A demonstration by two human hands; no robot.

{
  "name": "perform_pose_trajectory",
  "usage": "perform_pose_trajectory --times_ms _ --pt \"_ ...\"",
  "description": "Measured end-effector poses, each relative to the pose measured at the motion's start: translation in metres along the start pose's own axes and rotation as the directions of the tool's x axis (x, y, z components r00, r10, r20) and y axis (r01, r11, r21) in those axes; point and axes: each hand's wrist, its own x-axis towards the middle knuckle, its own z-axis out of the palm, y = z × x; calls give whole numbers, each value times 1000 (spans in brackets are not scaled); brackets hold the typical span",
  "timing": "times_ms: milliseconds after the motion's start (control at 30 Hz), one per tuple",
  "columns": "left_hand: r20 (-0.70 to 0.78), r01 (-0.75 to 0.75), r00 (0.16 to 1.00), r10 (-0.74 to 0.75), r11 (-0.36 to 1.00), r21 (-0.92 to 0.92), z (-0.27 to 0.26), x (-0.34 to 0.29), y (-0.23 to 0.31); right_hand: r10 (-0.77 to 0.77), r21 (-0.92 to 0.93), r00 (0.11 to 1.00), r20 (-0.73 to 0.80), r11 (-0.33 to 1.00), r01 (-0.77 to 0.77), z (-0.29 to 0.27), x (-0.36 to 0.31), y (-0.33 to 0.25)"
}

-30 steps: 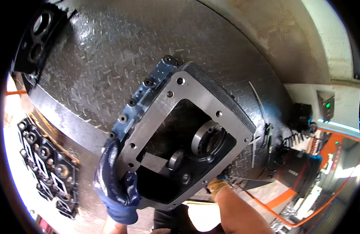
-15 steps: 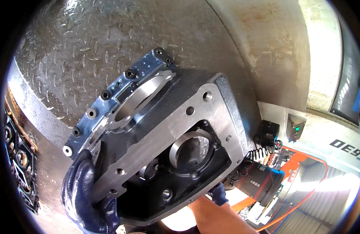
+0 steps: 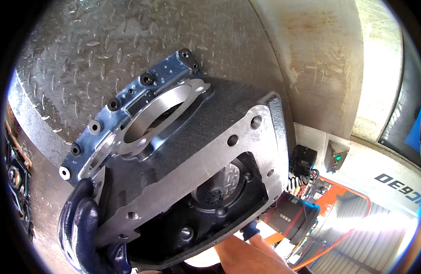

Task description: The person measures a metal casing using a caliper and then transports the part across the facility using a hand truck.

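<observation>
A large black cast housing (image 3: 174, 146) with machined pale faces, a wide round bore and bolt holes fills the middle, tilted over the tread plate. Along its far left side runs a blue-grey metal plate (image 3: 128, 100) with a row of black and silver round fittings. My left hand (image 3: 85, 228), in a shiny dark blue glove, grips the housing's near left corner, fingers outside and thumb side underneath. My right forearm (image 3: 242, 258) enters from below. A dark blue gloved part of my right hand (image 3: 250, 229) shows beside the housing's lower right edge; its fingers are hidden.
Beneath the housing lies a round steel tread plate (image 3: 82, 59), with a curved metal wall (image 3: 320, 59) to its right. A black boxy device (image 3: 290, 214), a coiled cable and a green-lit box (image 3: 336, 157) stand at right. Black metal parts (image 3: 16, 182) lie far left.
The housing has tilted, showing more of its upper side, and its near left corner has shifted left. My left hand has moved left with it, still gripping.
</observation>
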Motion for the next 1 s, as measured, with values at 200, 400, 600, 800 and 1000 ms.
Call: perform_pose_trajectory --times_ms 200,400,600,800,1000 --pt "7 -69 998 69 998 1 -1 0 1 -418 -136 861 -289 908 395 -30 33 -45" --pt "-438 286 732 -523 818 -500 33 -109 14 -781 -9 566 -265 589 808 -51 72 -220" --pt "-170 370 812 -559 717 -590 145 -187 5 -791 -41 610 -47 612 790 -11 145 -181" --pt "-6 279 633 -774 235 -931 129 -130 39 -666 566 746 12 619 544 -27 151 -215" --pt "-60 191 642 -765 235 -953 63 -68 0 -667 829 732 136 481 285 -4 155 -318"
